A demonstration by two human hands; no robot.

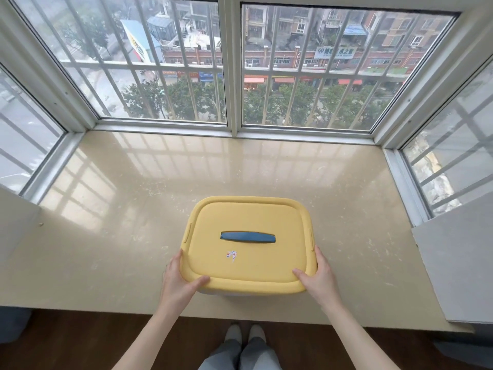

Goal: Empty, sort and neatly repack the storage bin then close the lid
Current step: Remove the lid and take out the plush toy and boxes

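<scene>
A storage bin stands near the front edge of a beige stone window ledge (120,209), its yellow lid (250,220) shut on top. The lid carries a dark blue handle (247,237) in its middle and a small torn sticker (231,255) below that. My left hand (178,281) grips the lid's near left corner, thumb on top and fingers along the side. My right hand (317,276) grips the near right corner the same way. The bin's body and contents are hidden under the lid.
Barred windows (232,62) close off the ledge at the back and on both sides. Grey wall panels (458,263) jut in at the right and the left. Below the ledge's front edge lie a dark wooden floor (80,340) and my feet.
</scene>
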